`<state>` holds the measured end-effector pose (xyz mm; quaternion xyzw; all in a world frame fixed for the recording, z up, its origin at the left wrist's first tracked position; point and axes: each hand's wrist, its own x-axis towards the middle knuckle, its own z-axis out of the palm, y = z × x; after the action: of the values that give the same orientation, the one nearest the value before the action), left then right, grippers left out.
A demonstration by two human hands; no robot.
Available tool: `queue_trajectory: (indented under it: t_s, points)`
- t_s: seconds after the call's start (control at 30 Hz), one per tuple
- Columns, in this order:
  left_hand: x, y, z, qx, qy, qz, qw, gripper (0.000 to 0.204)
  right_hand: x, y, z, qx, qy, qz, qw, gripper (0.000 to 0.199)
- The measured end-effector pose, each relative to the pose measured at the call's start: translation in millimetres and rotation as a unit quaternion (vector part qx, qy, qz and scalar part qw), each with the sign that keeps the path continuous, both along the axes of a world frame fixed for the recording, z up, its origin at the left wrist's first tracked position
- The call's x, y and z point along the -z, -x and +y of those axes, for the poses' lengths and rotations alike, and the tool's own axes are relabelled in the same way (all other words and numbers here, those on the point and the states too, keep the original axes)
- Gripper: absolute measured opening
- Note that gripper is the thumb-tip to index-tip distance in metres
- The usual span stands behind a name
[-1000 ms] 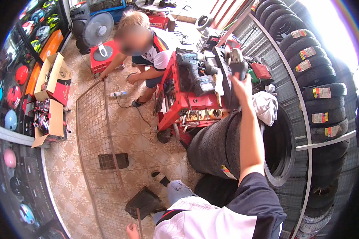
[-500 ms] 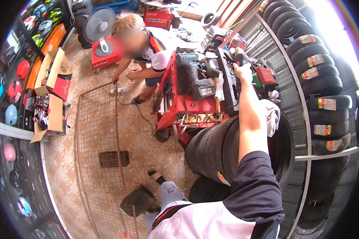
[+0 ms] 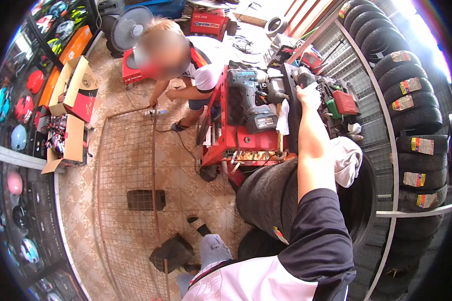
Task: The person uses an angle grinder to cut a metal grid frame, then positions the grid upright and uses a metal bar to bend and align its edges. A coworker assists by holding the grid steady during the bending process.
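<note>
My right arm stretches forward over the stacked tyres (image 3: 265, 193) to the red tool cart (image 3: 241, 138). There my right hand (image 3: 310, 96) is closed round a dark grey tool with a rounded head (image 3: 303, 77); its grip is hidden, and its exact kind is unclear. A long black tray (image 3: 291, 100) lies beside that hand. On the cart's left side rests a blue-and-black cordless impact wrench (image 3: 250, 100). My left hand does not show; a pinkish patch at the lower edge, by the rusty mesh frame (image 3: 155, 210), is too small to make out.
A crouching person (image 3: 206, 75) grips the frame's far end. A cable (image 3: 178, 143) crosses the tiled floor. A grey cloth (image 3: 346, 160) lies on the tyres; a tyre rack (image 3: 394, 175) stands right. Opened boxes (image 3: 65, 138) and helmet shelves (image 3: 25, 150) line the left.
The whole view has shifted slightly, setting most things lower and farther right. My right hand stays at the dark tool, which now looks turned more to the side. The other person still holds the frame.
</note>
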<state>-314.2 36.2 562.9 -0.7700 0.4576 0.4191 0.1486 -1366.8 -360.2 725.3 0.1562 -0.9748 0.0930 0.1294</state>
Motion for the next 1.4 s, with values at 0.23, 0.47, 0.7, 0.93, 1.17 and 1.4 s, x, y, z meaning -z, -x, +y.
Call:
queue_trajectory:
  t_s: [0.23, 0.47, 0.7, 0.93, 1.17, 1.4]
  points:
    - [-9.6, 9.1, -9.9, -0.054, -0.044, -0.050, 0.996, 0.060, 0.3, 13.6, -4.9, 0.003, -0.005, -0.045, 0.999, 0.079]
    - [-40.6, 34.5, -24.3, -0.022, -0.042, -0.043, 0.998, 0.064, 5.1, 11.6, -1.0, 0.016, 0.054, -0.026, 0.998, 0.081]
    - [-40.3, 39.3, -20.9, -0.032, -0.045, -0.011, 0.998, 0.063, -4.6, 9.7, -5.1, 0.004, 0.030, -0.057, 0.998, 0.083]
    - [-14.8, 42.7, -25.1, 0.018, -0.016, 0.017, 1.000, 0.061, 7.8, 33.8, -7.9, -0.024, -0.013, -0.082, 0.996, 0.092]
    - [-1.4, 93.0, -30.7, -0.135, 0.099, 0.061, 0.984, 0.046, -56.0, 39.1, -9.1, -0.185, -0.259, 0.137, 0.938, 0.066]
    - [40.2, 103.9, 6.2, -0.198, 0.128, 0.058, 0.970, 0.047, 19.0, -255.2, -5.3, -0.510, 0.125, 0.169, 0.834, 0.050]
